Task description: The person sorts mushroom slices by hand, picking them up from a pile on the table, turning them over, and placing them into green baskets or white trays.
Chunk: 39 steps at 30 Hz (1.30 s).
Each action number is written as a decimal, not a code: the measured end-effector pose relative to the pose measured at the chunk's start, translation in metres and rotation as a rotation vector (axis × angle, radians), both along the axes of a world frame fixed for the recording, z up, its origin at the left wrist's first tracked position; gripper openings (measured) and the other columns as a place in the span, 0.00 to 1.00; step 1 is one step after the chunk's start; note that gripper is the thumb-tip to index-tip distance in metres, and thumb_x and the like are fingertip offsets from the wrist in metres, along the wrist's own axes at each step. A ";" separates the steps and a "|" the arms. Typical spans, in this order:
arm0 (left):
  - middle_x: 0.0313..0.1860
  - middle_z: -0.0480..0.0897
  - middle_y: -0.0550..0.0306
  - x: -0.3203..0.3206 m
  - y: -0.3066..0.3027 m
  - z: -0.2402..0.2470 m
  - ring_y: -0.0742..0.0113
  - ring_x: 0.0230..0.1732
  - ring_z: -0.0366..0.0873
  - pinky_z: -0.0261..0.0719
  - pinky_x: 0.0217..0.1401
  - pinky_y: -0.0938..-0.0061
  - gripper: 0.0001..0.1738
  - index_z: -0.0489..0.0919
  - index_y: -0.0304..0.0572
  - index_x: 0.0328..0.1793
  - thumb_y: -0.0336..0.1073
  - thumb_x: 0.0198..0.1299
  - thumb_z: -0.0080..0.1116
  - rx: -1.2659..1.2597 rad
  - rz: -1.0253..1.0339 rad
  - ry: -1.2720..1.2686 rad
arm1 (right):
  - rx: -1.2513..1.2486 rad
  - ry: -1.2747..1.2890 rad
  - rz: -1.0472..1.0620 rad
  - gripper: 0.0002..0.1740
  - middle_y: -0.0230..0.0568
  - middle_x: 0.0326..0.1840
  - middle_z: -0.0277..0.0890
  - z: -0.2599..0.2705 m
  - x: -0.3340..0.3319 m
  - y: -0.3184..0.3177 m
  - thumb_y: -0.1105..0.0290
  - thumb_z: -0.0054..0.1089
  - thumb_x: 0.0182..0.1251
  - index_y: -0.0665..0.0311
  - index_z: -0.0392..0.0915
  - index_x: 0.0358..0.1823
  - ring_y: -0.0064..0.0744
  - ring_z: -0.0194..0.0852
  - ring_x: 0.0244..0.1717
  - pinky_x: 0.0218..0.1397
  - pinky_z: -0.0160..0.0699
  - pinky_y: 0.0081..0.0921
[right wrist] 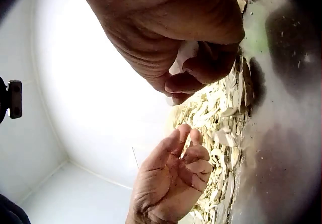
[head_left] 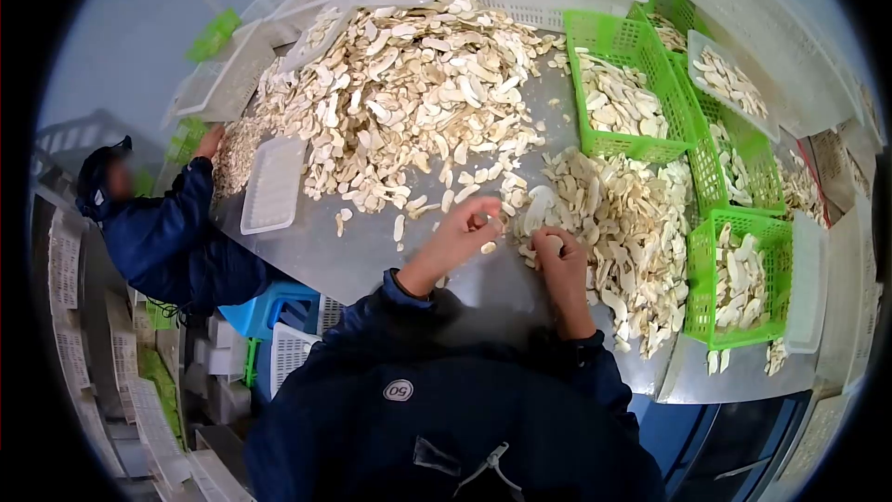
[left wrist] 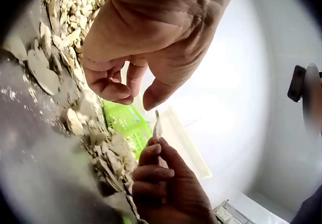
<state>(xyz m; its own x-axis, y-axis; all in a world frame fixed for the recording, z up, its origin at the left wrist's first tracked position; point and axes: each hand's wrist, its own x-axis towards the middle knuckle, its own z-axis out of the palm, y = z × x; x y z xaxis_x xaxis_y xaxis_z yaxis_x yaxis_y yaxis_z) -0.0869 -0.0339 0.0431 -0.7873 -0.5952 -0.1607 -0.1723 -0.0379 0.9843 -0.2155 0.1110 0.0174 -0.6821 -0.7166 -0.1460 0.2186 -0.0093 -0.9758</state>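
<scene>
On the table (head_left: 372, 251), right hand (head_left: 560, 265) pinched one slice (right wrist: 184, 56); left hand (head_left: 457, 240) loosely curled, empty — baskets (head_left: 634, 146) part-filled, most of the heap (head_left: 409, 84) seemingly left.

A large heap of slices (head_left: 409, 84) lies on the tabletop (head_left: 372, 251) in the upper middle of the frame, with a flat tray (head_left: 272, 184) at its lower left edge. A smaller heap (head_left: 623, 223) lies to the right of centre. Between the two heaps are the left hand (head_left: 460, 237) and, just right of it, the right hand (head_left: 560, 265) with one slice (head_left: 552, 244) in it. An upper basket (head_left: 632, 84) stands above the smaller heap and a lower basket (head_left: 739, 279) to its right, both with slices in them. Another person (head_left: 158, 223) sits at the left edge.
</scene>
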 end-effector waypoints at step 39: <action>0.38 0.78 0.67 0.015 0.050 0.025 0.80 0.35 0.71 0.68 0.36 0.83 0.15 0.75 0.39 0.59 0.29 0.67 0.56 0.020 -0.090 0.079 | -0.071 0.218 0.286 0.12 0.27 0.28 0.75 0.015 0.014 0.041 0.59 0.60 0.67 0.61 0.82 0.39 0.17 0.69 0.30 0.34 0.68 0.20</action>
<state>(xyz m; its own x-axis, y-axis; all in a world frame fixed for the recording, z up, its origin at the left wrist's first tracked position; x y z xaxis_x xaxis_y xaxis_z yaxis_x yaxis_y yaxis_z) -0.0719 0.0165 0.0682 -0.8482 -0.5187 -0.1072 -0.0979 -0.0455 0.9942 -0.2012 0.1518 0.0322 -0.4624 -0.8859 0.0373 0.0094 -0.0470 -0.9989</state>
